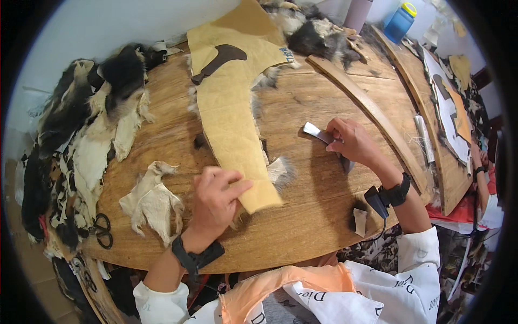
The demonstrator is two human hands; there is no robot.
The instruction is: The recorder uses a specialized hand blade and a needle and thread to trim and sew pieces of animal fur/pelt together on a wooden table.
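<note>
A long yellow paper pattern [229, 113] lies on pieces of fur, whose hair shows along its edges. My left hand [213, 197] is closed at the pattern's near end, thumb and fingers on its left edge. Right of the pattern, above the table, my right hand [353, 140] grips a dark knife [318, 133] with a shiny, flared end. The palm covers part of it. A second dark tool [229, 55], with a crescent-shaped head and a short handle, rests on the pattern's far part. A grey fur scrap [281, 171] pokes out beside the pattern's near end.
Fur pelts [81, 129] are heaped at the left, near black scissors [102, 231]. A pale hide piece [154, 200] lies left of my left hand. Wooden strips [372, 108] cross the table [302, 232] at right. Beyond stands a blue bottle [400, 24]. Another person's hand [477, 156] shows far right.
</note>
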